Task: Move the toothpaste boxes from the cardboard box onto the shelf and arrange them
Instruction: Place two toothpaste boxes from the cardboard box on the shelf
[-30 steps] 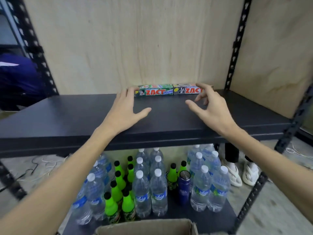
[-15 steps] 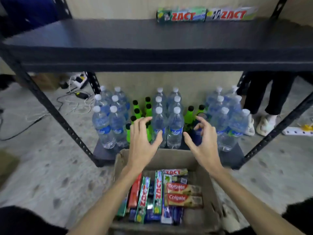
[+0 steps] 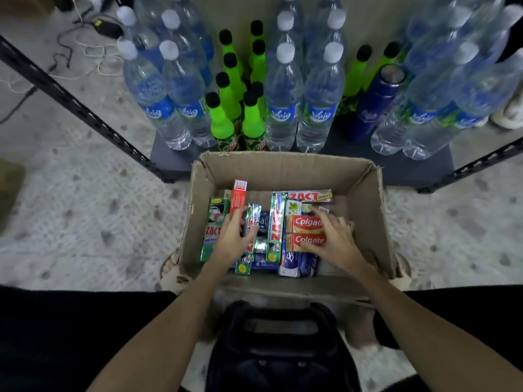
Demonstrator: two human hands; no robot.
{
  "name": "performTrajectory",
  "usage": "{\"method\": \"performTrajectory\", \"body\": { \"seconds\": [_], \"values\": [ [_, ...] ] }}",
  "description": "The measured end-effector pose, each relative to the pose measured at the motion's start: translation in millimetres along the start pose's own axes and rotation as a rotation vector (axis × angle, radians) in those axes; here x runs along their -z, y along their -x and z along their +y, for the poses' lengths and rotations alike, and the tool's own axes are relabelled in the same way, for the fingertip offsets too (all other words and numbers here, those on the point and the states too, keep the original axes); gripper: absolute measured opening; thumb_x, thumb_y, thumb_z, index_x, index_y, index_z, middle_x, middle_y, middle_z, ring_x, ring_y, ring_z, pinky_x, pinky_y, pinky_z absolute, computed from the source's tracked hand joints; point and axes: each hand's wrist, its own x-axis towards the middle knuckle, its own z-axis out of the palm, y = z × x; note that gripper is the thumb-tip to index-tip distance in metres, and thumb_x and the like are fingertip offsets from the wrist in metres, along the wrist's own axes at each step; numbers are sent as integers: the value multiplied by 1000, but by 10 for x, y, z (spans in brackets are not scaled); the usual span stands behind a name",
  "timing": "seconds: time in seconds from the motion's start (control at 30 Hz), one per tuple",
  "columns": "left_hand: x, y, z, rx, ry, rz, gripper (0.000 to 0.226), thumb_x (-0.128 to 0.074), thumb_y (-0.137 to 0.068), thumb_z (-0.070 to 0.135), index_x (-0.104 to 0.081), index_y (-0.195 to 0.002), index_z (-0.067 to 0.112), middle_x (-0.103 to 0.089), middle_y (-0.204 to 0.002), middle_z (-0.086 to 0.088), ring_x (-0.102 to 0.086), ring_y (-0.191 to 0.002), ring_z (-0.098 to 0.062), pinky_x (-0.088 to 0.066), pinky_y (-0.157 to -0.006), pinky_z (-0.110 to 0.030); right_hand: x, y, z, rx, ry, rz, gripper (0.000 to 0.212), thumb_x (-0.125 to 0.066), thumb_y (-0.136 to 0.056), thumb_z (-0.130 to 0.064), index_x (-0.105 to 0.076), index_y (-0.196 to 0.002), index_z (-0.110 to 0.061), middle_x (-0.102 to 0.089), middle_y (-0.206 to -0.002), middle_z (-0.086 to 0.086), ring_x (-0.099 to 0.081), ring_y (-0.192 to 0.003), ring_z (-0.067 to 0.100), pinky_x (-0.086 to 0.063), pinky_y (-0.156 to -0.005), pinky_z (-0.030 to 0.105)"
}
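Toothpaste boxes: packed in cardboard box (image 3: 285,171), most with long axes running away from the person. Green Zact box (image 3: 250,236), tilted up among them, pinched by left hand (image 3: 232,241). Two Colgate boxes (image 3: 307,232), crosswise, under right hand (image 3: 331,239), fingers spread, thumb against their near edge. Bottles (image 3: 283,89) on low shelf beyond.

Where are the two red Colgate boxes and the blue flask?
Upper Colgate box (image 3: 307,223), head view, on its red label.
Lower Colgate box (image 3: 308,240), head view, on its lettering.
Blue flask (image 3: 376,106), head view, on its body.

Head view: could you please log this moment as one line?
left hand grips green Zact box | right hand on Colgate boxes | cardboard box stocked
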Motion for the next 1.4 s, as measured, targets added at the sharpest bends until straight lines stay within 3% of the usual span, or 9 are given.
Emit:
{"method": "performTrajectory", "body": {
  "seconds": [0.1,0.2,0.33,0.47,0.67,0.83,1.0,1.23,1.4],
  "values": [
    [-197,6,88,-102,-88,0,62,-70,-92,42,-40,-146,33,-41,-133,-1,-50,-117,-19,-48,-105,-44,16,-23,186,-20,73,-76,116,-78,-68,-69,-12,-159,-41,-38,-156,-3,-32,-130,22,-23,-105,40],
    [-378,-40,197,-302,-282,-28,82,-76,-82,56,-39,-151,32,-34,-142,-2,-36,-131,-17,-36,-113,-40,77,-42,350,-42,202,-115,125,-86,-66,-56,-7,-161,-35,-37,-158,-1,-32,-129,25,-28,-104,43],
    [-590,-157,334,-432,-466,-152,121,-78,-69,71,-15,-162,26,-20,-159,-5,-21,-144,-23,-22,-118,-44,94,-51,406,-61,266,-131,125,-87,-72,-42,-2,-162,-26,-38,-156,4,-34,-132,30,-27,-107,45],
    [-760,-235,438,-482,-627,-197,135,-84,-64,67,-4,-162,21,-20,-159,-6,-19,-143,-25,-18,-120,-44,30,-70,448,-38,346,-98,125,-86,-73,-44,0,-161,-22,-44,-152,6,-37,-126,27,-29,-101,39],
    [-859,-312,511,-503,-666,-135,115,-90,-67,48,-26,-156,13,-39,-148,-5,-35,-139,-25,-23,-119,-39,-20,-86,483,-37,500,-78,139,-96,-55,-41,-9,-160,-13,-60,-130,10,-50,-108,27,-38,-88,39],
    [-725,-389,455,-552,-561,-190,106,-90,-61,50,-38,-146,15,-47,-140,-1,-43,-130,-19,-31,-115,-35,46,-89,441,25,450,-82,134,-91,-61,-44,-7,-161,-13,-48,-142,8,-44,-119,26,-34,-96,37],
    [-174,-346,459,-554,-455,-230,105,-92,-59,46,-36,-144,20,-46,-138,3,-45,-125,-13,-39,-107,-35,242,-71,284,145,383,-1,133,-81,-50,-60,-19,-157,-13,-53,-136,4,-43,-115,23,-30,-90,33],
    [876,-72,823,-636,-363,-42,97,-91,-60,52,-43,-141,26,-47,-131,12,-42,-122,-8,-36,-104,-37,1016,-80,-382,286,180,138,124,-73,-55,-71,-15,-156,-29,-47,-143,0,-29,-135,21,-17,-114,42],
    [1485,249,1294,-724,-277,46,95,-92,-62,51,-45,-141,28,-48,-130,21,-40,-127,-2,-33,-105,-27,1739,135,-837,452,115,342,103,-82,-56,-66,-42,-146,-36,-49,-140,-20,-32,-131,20,-19,-107,40]
  ]
}}
